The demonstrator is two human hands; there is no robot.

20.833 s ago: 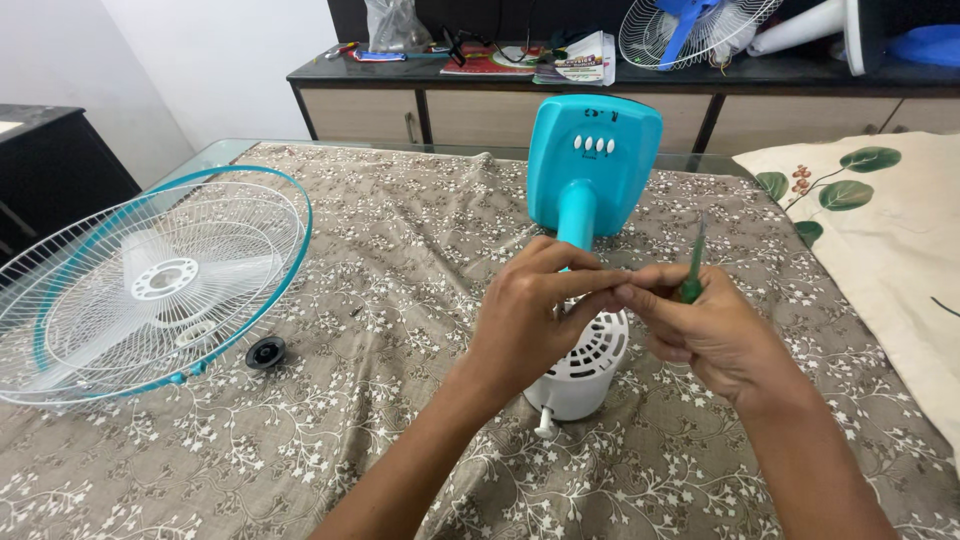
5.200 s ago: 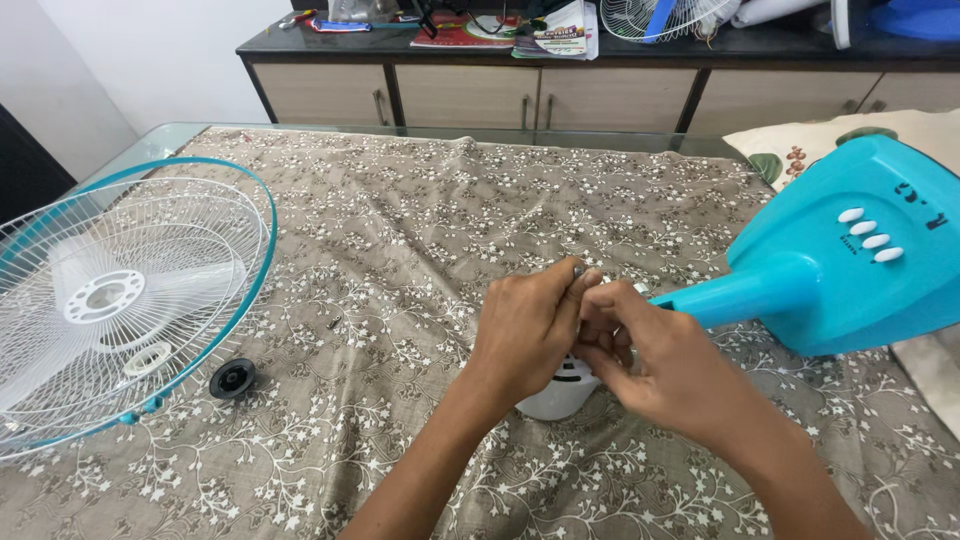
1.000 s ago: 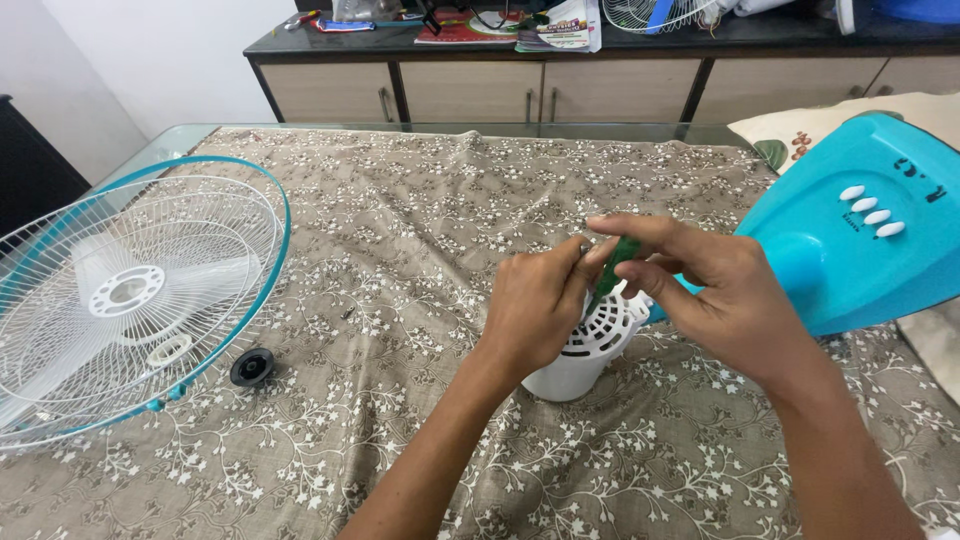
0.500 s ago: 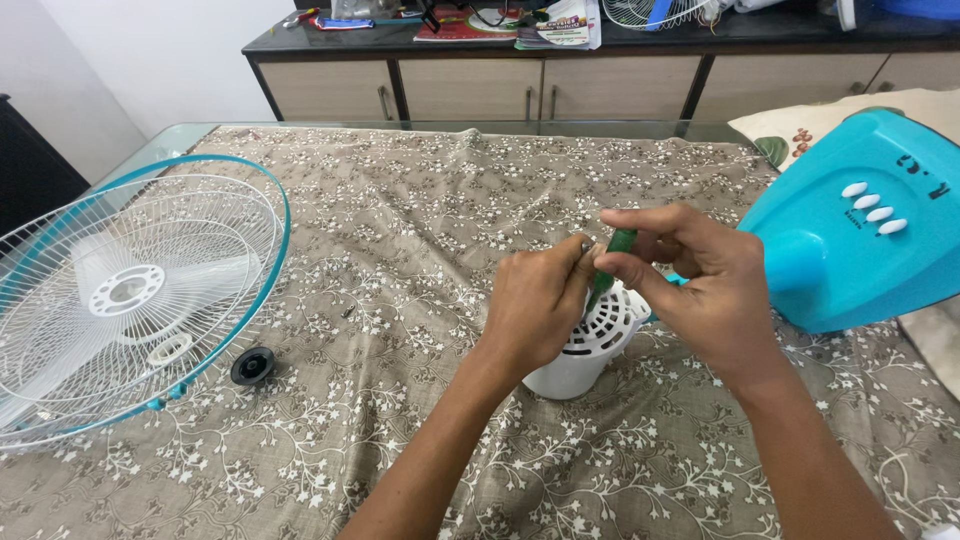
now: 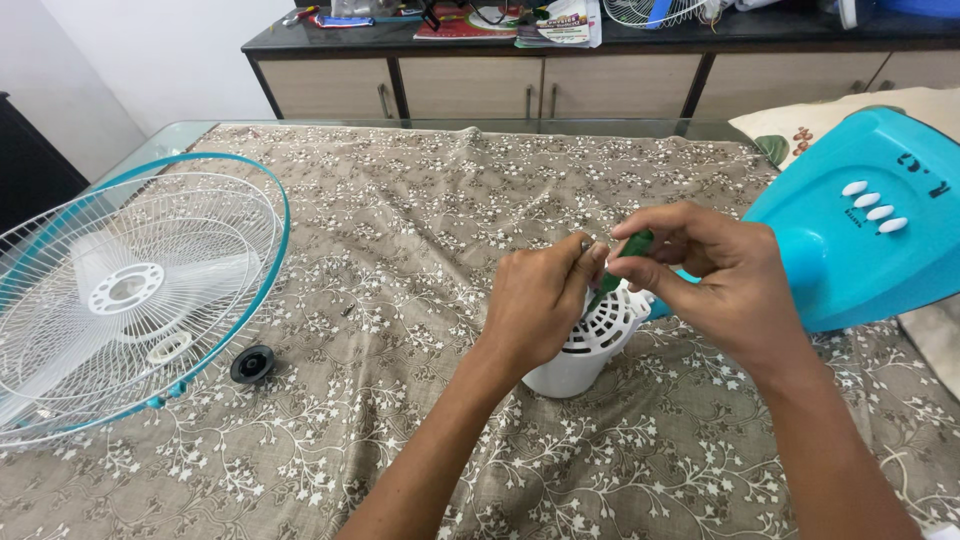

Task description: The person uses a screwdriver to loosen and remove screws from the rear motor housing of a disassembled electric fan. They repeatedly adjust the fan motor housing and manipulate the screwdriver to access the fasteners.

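A white fan motor housing [image 5: 585, 350] with a vented back lies on the patterned cloth, joined to a turquoise fan base [image 5: 865, 230] tipped on its side at the right. My left hand [image 5: 535, 305] grips the housing's top edge and pinches a small screw at its fingertips. My right hand [image 5: 715, 275] holds a green-handled screwdriver [image 5: 625, 255], its tip pointing down into the housing beside the left fingers.
A white wire fan guard [image 5: 120, 295] with a turquoise rim and the blade lies at the left of the table. A black round cap [image 5: 252, 363] sits beside it. A cabinet [image 5: 560, 85] with clutter stands behind; a leaf-print cushion [image 5: 800, 140] is at the right.
My right hand has turned slightly on the screwdriver and shifted a little right. The left hand, housing and base stay nearly where they were.
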